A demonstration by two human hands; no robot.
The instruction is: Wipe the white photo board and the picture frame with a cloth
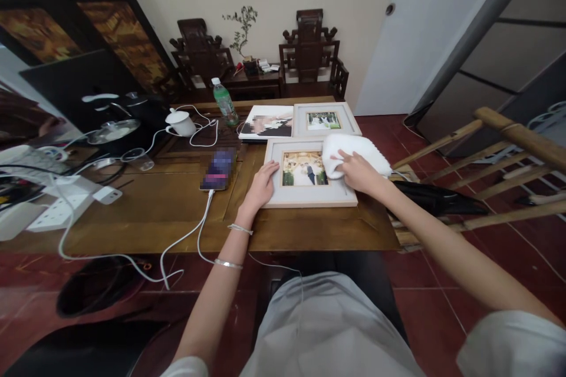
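A white-framed photo lies flat near the front edge of the wooden table. My left hand rests on the frame's left edge, fingers spread flat. My right hand presses a white cloth onto the frame's upper right corner, fingers curled over the cloth. Behind it lie a second white-framed photo and an unframed print.
A phone on a white cable lies left of the frame. Further left are a white cup, a green bottle, power strips and a kettle. A bamboo chair stands to the right, dark carved chairs behind.
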